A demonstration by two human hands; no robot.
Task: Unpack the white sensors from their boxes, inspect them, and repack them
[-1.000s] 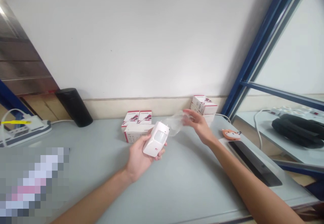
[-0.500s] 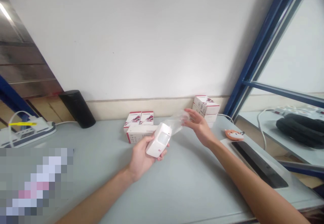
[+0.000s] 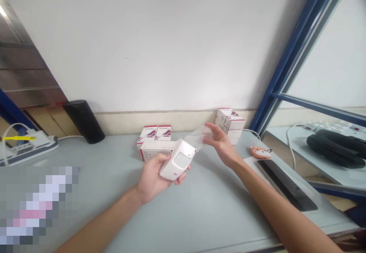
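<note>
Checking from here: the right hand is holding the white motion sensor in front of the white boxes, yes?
No, it's the left hand that holds the white motion sensor, as the head view shows. It is in front of the white boxes, as you said. The right hand is on the clear plastic bag.

1. White PIR motion sensor (image 3: 177,160): resting tilted in the left hand (image 3: 151,182), lens facing upward, upper end angling toward the right hand (image 3: 221,146).
2. Clear plastic bag (image 3: 198,138): gathered in the right hand's fingers, stretching between the hands, touching the sensor's upper end.
</note>
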